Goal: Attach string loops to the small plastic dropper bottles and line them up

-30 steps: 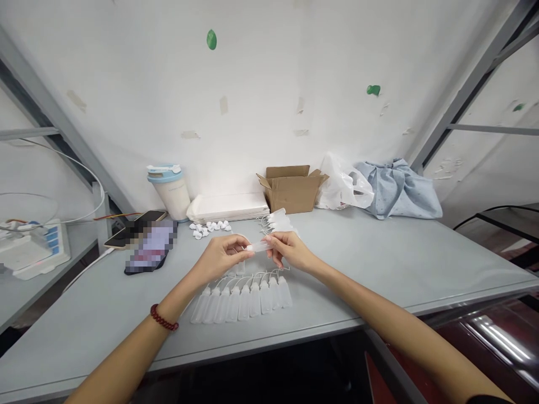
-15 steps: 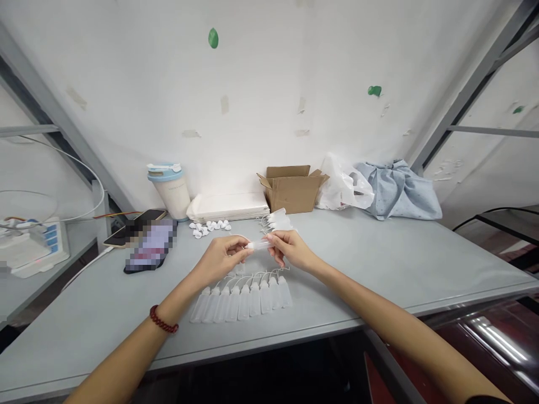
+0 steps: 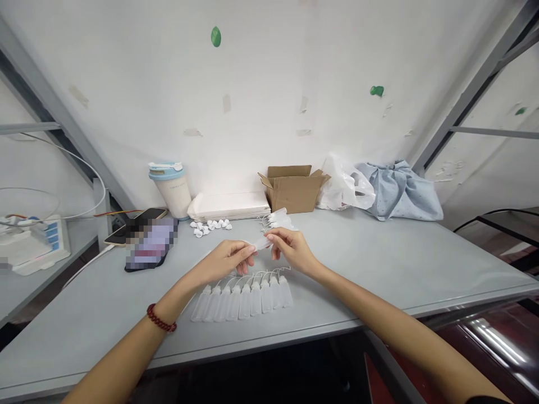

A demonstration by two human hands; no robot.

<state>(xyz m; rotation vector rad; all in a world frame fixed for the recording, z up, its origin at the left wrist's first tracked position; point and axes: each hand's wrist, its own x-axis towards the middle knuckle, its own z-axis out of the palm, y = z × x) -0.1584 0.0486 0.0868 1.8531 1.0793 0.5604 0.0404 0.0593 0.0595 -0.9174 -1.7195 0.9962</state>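
Observation:
Between my two hands, above the table, lies a small translucent plastic bottle (image 3: pixel 261 244), held nearly level. My left hand (image 3: pixel 231 259) pinches its left end, hiding the tip. The other end sits between the thumb and fingers of my right hand (image 3: pixel 291 247). Below them, a row of several translucent squeeze bottles (image 3: pixel 244 302) with thin bent spout tubes lies side by side near the front edge. Behind my right hand, a few more such bottles (image 3: pixel 278 217) lie stacked. Several small white caps (image 3: pixel 210 226) are scattered farther back on the left.
Along the wall stand a lidded cup (image 3: pixel 172 191), a white stack of flat packets (image 3: pixel 229 205), an open cardboard box (image 3: pixel 292 191), a white plastic bag (image 3: pixel 345 188) and a blue cloth bundle (image 3: pixel 400 191). Two phones (image 3: pixel 152 244) and a power strip (image 3: pixel 53 241) are on the left.
My left hand has shifted slightly, its fingers now covering the bottle's left end that showed before. The bottle has tilted a little, its right end higher. The bottles on the table stay put.

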